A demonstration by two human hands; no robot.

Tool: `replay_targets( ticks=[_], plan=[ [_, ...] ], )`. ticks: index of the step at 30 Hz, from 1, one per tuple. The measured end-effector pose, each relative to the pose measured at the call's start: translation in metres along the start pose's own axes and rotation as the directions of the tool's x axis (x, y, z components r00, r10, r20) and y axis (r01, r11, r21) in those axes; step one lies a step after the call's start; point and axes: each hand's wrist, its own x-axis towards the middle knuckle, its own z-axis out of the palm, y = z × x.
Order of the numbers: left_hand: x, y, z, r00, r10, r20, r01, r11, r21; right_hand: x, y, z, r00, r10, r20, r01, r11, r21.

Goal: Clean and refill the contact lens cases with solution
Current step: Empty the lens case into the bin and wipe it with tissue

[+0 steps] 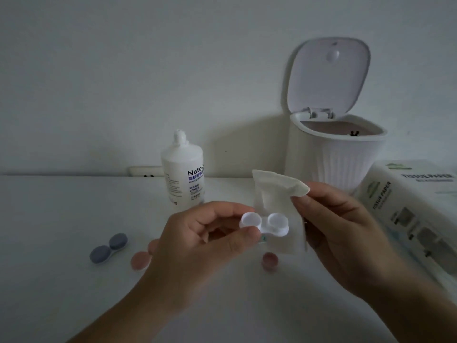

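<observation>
My left hand (197,241) pinches a white contact lens case (265,222) by its left well, above the table; both wells are uncapped and face up. My right hand (338,233) holds a folded white tissue (274,191) just behind and to the right of the case. A white solution bottle (181,174) stands upright behind my hands, its cap on. On the table at the left lies a grey-blue lens case (108,248), capped. A pink cap (140,260) rests beside my left wrist and another pink cap (270,261) lies under the tissue.
A small white ribbed bin (333,157) with its lid raised stands at the back right. A tissue paper box (415,216) lies at the right edge. The white table (49,219) meets the wall, where a socket strip (146,170) sits.
</observation>
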Motion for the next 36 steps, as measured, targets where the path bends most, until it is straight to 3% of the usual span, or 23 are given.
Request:
replay_targets(
  ticks=[4, 7, 13, 17, 19, 26, 30, 32, 36],
  plan=[
    [0.002, -0.001, 0.001, 1.0, 0.004, -0.03, -0.004, 1.0, 0.0, -0.006, 0.002, 0.001, 0.995, 0.013, 0.096, -0.02, 0.997, 0.071],
    [0.002, 0.001, 0.0, 1.0, 0.015, -0.015, -0.015, 1.0, 0.015, -0.008, 0.004, 0.001, 0.996, 0.086, 0.023, -0.088, 0.992, 0.088],
    [0.0, -0.004, 0.0, 0.998, 0.06, 0.033, -0.064, 0.989, 0.136, -0.011, 0.005, 0.008, 0.991, 0.127, -0.042, -0.129, 0.99, -0.056],
    [0.0, -0.005, -0.003, 0.991, 0.134, 0.028, -0.137, 0.965, 0.223, -0.011, 0.003, 0.009, 0.979, 0.206, 0.01, -0.2, 0.958, -0.204],
    [0.0, -0.008, -0.004, 0.986, 0.169, 0.017, -0.166, 0.942, 0.29, -0.012, 0.004, 0.009, 0.971, 0.232, 0.059, -0.205, 0.933, -0.296],
    [-0.004, -0.007, 0.001, 0.934, 0.353, 0.05, -0.318, 0.76, 0.567, -0.012, 0.005, 0.005, 0.984, 0.16, 0.08, -0.13, 0.947, -0.293],
    [-0.007, -0.008, 0.007, 0.937, 0.344, 0.066, -0.316, 0.747, 0.586, -0.014, 0.005, 0.007, 0.991, 0.124, 0.045, -0.103, 0.941, -0.321],
    [-0.004, -0.007, 0.002, 0.946, 0.32, 0.049, -0.289, 0.764, 0.577, -0.014, 0.004, 0.006, 0.984, 0.163, 0.068, -0.129, 0.924, -0.361],
    [0.0, -0.002, -0.006, 0.947, 0.279, 0.16, -0.316, 0.72, 0.617, -0.016, 0.004, 0.007, 0.953, 0.269, 0.14, -0.192, 0.893, -0.408]
  ],
)
